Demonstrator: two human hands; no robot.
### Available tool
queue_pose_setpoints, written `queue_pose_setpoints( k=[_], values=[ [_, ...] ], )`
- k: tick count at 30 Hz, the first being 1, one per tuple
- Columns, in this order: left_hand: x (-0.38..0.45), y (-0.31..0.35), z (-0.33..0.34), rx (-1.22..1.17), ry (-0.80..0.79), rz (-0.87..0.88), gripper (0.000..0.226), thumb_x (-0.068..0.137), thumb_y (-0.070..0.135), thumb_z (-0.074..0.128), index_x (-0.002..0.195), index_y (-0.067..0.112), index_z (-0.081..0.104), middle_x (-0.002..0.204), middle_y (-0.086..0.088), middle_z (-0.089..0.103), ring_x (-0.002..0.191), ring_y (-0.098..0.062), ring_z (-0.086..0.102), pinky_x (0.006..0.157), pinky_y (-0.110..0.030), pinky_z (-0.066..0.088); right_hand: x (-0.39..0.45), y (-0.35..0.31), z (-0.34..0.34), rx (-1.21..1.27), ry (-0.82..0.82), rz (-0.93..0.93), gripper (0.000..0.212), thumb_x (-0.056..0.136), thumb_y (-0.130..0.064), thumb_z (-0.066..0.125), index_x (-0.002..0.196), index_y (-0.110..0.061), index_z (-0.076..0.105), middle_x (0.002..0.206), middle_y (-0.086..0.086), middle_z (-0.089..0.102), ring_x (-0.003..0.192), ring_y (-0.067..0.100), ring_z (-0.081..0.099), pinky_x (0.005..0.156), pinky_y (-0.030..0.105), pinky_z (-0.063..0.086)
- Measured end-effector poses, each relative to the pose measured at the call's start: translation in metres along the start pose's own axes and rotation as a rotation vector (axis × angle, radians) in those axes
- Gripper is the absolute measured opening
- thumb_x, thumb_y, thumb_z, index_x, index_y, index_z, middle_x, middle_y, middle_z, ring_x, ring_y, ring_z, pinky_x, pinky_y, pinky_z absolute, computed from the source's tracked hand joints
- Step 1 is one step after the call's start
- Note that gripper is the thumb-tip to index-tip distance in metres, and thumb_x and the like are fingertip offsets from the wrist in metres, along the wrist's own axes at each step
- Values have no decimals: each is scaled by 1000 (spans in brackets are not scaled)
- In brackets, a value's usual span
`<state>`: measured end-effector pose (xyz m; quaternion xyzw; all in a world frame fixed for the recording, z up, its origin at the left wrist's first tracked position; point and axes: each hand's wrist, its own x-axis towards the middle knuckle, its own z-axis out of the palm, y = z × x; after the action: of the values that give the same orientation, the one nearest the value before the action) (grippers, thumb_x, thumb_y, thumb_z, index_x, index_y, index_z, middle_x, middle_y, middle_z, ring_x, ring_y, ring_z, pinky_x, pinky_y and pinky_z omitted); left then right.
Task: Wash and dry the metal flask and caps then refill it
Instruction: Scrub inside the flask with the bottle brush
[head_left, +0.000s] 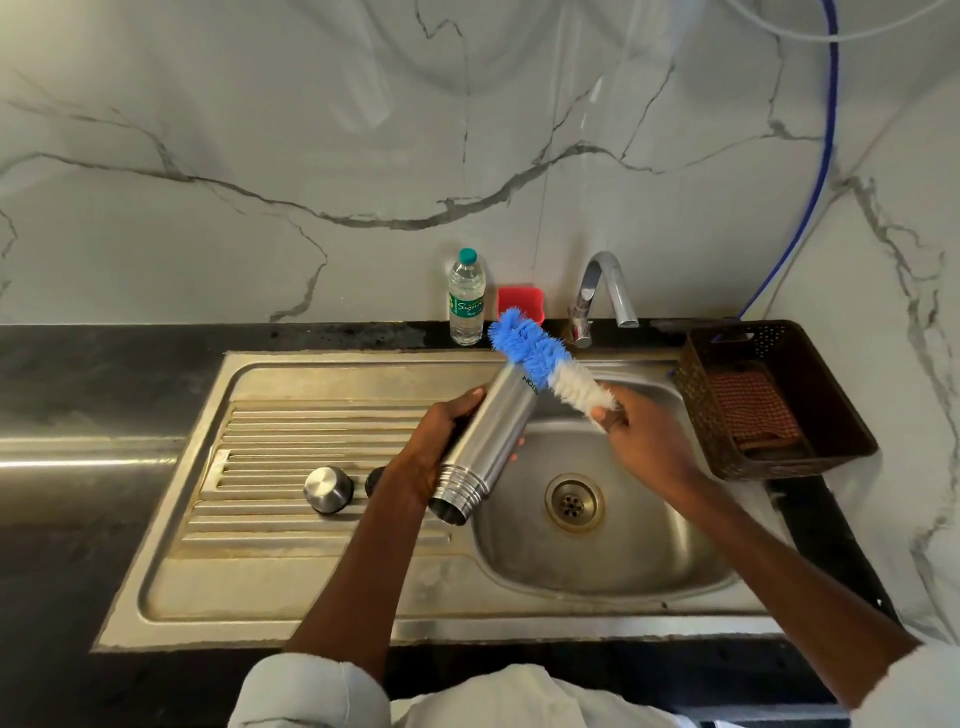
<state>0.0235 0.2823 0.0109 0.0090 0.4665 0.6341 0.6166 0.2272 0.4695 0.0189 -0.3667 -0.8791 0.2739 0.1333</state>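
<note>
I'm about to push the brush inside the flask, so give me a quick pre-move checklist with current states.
1. Left hand holds flask firmly: ok.
2. Right hand grips brush: ok.
3. Brush lined up with flask mouth: not ok; the bristles lie across the base end and the mouth points toward the person.
4. Flask over sink: ok.
5. Cap off, on drainboard: ok.
6. Tap running: cannot tell.

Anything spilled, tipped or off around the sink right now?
Nothing stands out. The left hand holds the flask over the sink, the right hand holds the bottle brush against it, and the steel cap rests on the drainboard. No spill shows.
</note>
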Motion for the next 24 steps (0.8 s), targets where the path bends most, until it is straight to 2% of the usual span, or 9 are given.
queue_pose_setpoints(
  k=[4,6,8,11,15,17,19,22,24],
  values=[
    [4,-4,-13,-67,-74,27,74,77,60,84,119,-1,75,103,-26,74,77,-31,77,72,-37,65,-28,2,2,85,-106,-150,49,100,-37,62,147,-37,51,98,-2,75,77,18,69,73,42,58],
    [4,-7,-20,-68,-63,67,87,71,66,86,127,2,72,117,-22,75,87,-29,77,78,-38,64,-40,7,11,86,-132,-232,48,98,-36,64,145,-37,54,85,1,74,71,18,68,72,41,57],
    [8,-9,-18,-170,-179,69,106,80,68,78,154,-1,47,140,-27,59,104,-35,72,90,-47,62,-32,9,21,121,-13,-107,45,99,-34,63,144,-31,56,102,4,76,89,22,70,82,39,56],
    [13,-9,-4,-205,-151,80,106,89,62,75,162,-1,32,140,-24,52,101,-31,73,89,-40,63,-19,5,25,176,38,84,45,101,-35,60,145,-24,55,124,3,71,111,24,66,91,37,51],
    [11,-17,-10,-143,-11,89,77,71,43,96,125,-4,71,108,-22,72,81,-30,78,74,-38,66,-50,-2,25,257,-25,-112,46,99,-26,66,144,-30,56,92,3,75,78,13,69,74,32,55],
    [-2,-13,-24,-49,86,247,55,103,38,64,113,-16,73,119,-36,69,111,-37,74,101,-38,57,-65,1,22,310,-123,-253,46,99,-25,65,143,-34,54,70,-2,68,57,10,62,62,27,50],
    [17,-20,-33,-469,-390,190,50,113,18,43,145,-21,42,151,-38,46,143,-40,51,123,-37,33,-64,10,21,257,-128,-367,46,99,-27,62,145,-28,56,64,-2,65,52,12,60,59,26,49],
    [11,-19,1,-188,-257,278,70,78,34,93,137,5,68,135,-19,68,116,-28,72,99,-38,59,-49,20,25,228,-18,-261,45,98,-27,64,143,-24,58,77,0,72,65,15,68,66,27,51],
    [5,-13,11,-257,-237,81,92,75,43,93,149,3,55,135,-24,62,106,-35,73,95,-44,60,-36,19,25,272,79,-55,42,99,-24,66,141,-20,60,100,0,75,87,16,70,76,26,49]
  ],
)
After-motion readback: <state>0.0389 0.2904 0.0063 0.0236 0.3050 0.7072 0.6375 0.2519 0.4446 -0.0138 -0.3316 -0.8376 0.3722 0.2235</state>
